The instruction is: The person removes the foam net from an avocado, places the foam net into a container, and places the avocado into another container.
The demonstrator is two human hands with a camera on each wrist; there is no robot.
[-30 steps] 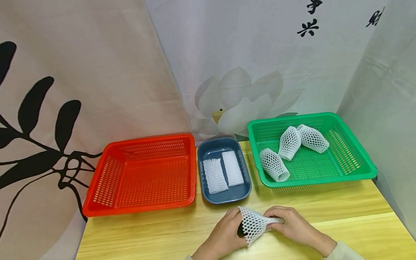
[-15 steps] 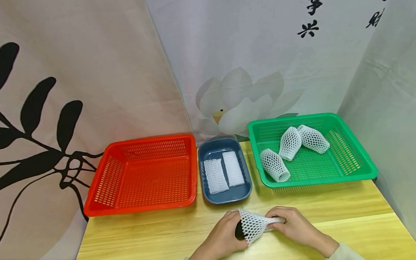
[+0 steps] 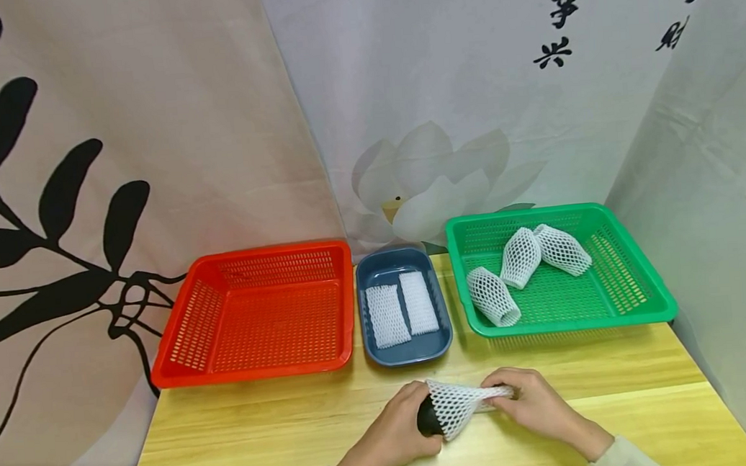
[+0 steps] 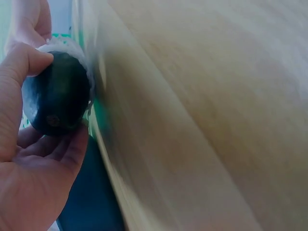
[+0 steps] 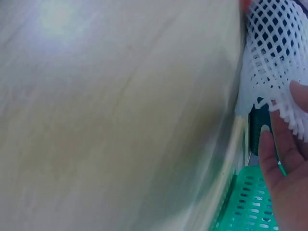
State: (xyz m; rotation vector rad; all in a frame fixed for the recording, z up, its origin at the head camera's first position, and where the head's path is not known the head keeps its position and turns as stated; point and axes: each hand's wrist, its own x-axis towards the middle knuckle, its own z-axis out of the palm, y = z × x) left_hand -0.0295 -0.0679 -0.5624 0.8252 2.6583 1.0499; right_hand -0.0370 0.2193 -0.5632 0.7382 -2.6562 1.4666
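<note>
A dark green, rounded fruit-like object (image 3: 428,418) is gripped by the left hand (image 3: 394,428) near the table's front. White foam netting (image 3: 455,405) covers its right part. The right hand (image 3: 533,404) pinches the netting's narrow right end. In the left wrist view the bare end of the dark object (image 4: 58,96) faces the camera, between the thumb and curled fingers of the left hand (image 4: 38,163). The right wrist view shows the netting (image 5: 274,53) stretched out, its end between thumb and fingers of the right hand (image 5: 291,168).
Behind the hands stand a red basket (image 3: 253,375), a blue tray (image 3: 408,357) with two flat foam nets (image 3: 387,316), and a green basket (image 3: 581,324) holding several net-covered pieces (image 3: 493,297). A printed cloth (image 3: 210,129) hangs behind the wooden table (image 3: 264,435).
The right hand has shifted slightly right with the net's end. The left hand and dark object have moved slightly left, and more of the object's bare surface shows.
</note>
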